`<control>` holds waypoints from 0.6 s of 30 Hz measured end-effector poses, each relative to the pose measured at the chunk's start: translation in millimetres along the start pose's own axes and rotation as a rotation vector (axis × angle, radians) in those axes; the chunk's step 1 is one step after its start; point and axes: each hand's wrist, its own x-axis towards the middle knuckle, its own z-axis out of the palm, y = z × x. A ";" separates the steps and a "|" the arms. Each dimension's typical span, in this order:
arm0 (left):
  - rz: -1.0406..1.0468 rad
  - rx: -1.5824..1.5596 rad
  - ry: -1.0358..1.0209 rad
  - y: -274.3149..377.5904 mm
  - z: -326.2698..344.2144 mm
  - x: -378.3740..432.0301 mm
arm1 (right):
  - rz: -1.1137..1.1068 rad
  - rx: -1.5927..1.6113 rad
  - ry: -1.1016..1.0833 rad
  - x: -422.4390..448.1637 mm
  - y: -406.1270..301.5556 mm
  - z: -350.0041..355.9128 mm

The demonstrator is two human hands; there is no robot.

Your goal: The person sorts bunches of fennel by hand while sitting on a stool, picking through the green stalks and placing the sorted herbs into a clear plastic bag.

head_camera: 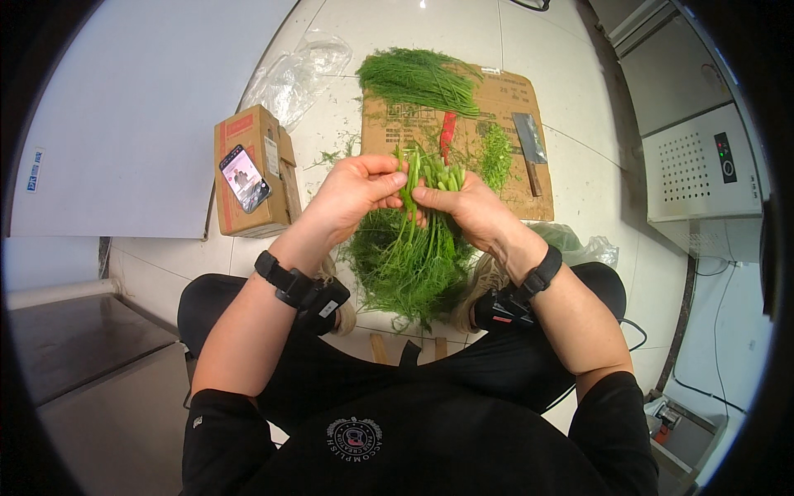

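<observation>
A bunch of feathery dill-like greens [412, 260] hangs from my right hand [481, 208], its pale stem ends pointing away from me and its fronds toward my body. My left hand [356, 189] pinches a few stems at the left side of that bunch, close to my right thumb. Beyond both hands, a flattened cardboard sheet [527, 195] bears a second pile of the greens [419, 80], heaped cut stem pieces [496, 158] and a cleaver [530, 146] with a wooden handle. Below the held bunch, fronds cover the floor between my shoes; where bunch and floor pile part is unclear.
At left, a cardboard box [248, 217] supports a lit phone [245, 178]. Clear plastic wrap [304, 71] lies behind it on the tiled floor. A plastic bag [574, 245] rests near my right knee. Cabinets [688, 149] stand along the right side.
</observation>
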 end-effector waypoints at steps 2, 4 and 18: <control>0.011 0.019 0.016 -1.2 2.4 0.9 | -0.006 -0.003 0.002 -0.7 -0.7 1.3; 0.019 0.068 0.045 -1.7 7.1 0.0 | -0.021 0.013 0.014 -1.2 -0.4 2.8; 0.091 0.126 0.112 -5.1 12.9 -2.2 | -0.069 -0.046 0.107 1.0 4.2 1.9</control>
